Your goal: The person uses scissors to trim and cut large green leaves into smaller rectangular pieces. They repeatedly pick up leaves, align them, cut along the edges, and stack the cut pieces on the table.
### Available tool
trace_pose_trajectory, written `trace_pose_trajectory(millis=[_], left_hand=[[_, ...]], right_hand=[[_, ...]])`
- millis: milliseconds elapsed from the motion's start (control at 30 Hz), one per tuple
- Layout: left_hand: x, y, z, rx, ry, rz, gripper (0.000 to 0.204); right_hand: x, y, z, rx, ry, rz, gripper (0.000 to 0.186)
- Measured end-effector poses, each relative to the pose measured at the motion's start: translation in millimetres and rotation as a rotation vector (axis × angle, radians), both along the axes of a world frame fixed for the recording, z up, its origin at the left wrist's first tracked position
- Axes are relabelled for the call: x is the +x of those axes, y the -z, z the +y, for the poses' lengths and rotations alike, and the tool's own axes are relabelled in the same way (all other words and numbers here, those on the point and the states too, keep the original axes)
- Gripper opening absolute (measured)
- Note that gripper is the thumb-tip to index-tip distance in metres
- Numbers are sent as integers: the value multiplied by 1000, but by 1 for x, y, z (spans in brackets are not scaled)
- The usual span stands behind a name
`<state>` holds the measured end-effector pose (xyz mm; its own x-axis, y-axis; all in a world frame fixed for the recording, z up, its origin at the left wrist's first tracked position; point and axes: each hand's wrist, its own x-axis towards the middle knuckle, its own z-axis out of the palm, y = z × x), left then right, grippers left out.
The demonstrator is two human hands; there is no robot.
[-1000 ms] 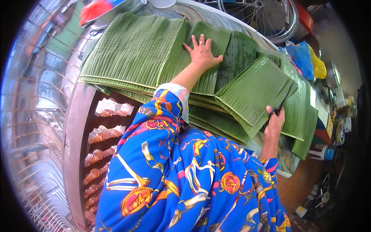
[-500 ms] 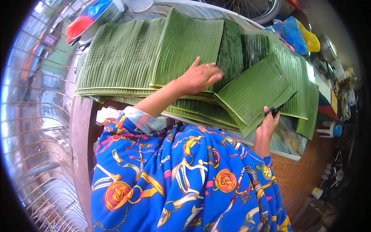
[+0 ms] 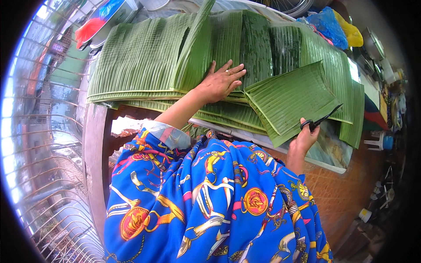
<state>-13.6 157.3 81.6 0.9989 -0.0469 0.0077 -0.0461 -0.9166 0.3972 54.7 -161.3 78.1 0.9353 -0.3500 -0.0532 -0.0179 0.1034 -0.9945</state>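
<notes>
Long ribbed banana leaves (image 3: 136,61) lie in layers across the table. My left hand (image 3: 221,82) rests palm down on them with its fingers spread. Just left of that hand, one leaf piece (image 3: 196,48) stands half raised, its upper end tilted up and folding leftward. My right hand (image 3: 303,140) grips black-handled scissors (image 3: 312,124) by the handles, blades pointing up and to the right. Beside the scissors lies a small stack of cut banana leaf pieces (image 3: 291,98), set at a slant over the larger leaves. The scissors' blades overlap its right corner.
A marbled tabletop (image 3: 329,151) shows at the front right. Blue and yellow plastic bags (image 3: 329,26) sit at the far right. A container with a red bag (image 3: 89,31) stands at the far left, near a metal grille (image 3: 52,184). A bicycle wheel (image 3: 298,6) is behind the table.
The leaf piece that lay flat near my left hand has lifted and tipped leftward. My left hand has shifted slightly left and flattened with fingers spread. The right hand still holds the scissors.
</notes>
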Motion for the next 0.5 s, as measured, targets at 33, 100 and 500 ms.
trace_pose_trajectory(millis=[33,100,500], left_hand=[[1,1,-1,-6,-6,-12,52],[0,4,-1,-21,-7,-51,56],[-23,-31,-29,-60,258,-158,30]], right_hand=[[-3,-1,-1,10,20,6,38],[-5,-4,-4,152,-19,56,38],[30,-21,-11,34,-187,147,28]])
